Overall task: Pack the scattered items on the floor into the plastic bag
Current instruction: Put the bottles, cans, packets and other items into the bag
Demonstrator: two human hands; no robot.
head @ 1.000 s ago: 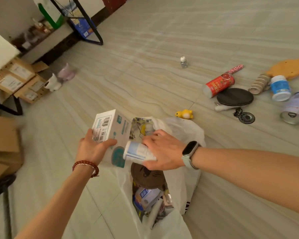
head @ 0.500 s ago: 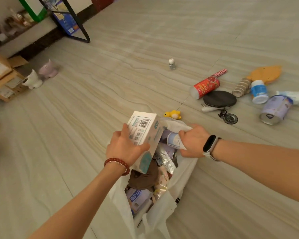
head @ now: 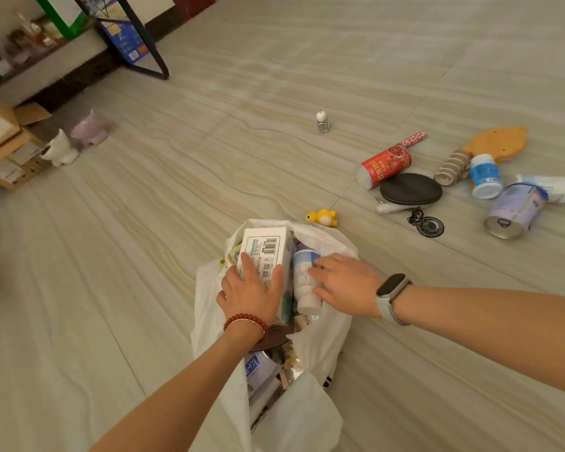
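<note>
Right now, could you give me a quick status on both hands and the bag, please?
Left hand grips white box; right hand holds white bottle. Both in mouth of plastic bag, bag crowded. Yellow toy on floor beyond.

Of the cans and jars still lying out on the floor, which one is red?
The red cylindrical can with a white cap, lying on its side beside the black oval paddle. The round tin is pale purple; the small jar is white and blue.

Soft, even indoor light with a warm, slightly hazy cast. The pale floor (head: 274,93) shows a faint sheen and only weak shadows. Wide-angle bending curves the edges. The boxes (head: 4,148) at left are blurred; the centre is fairly sharp.
</note>
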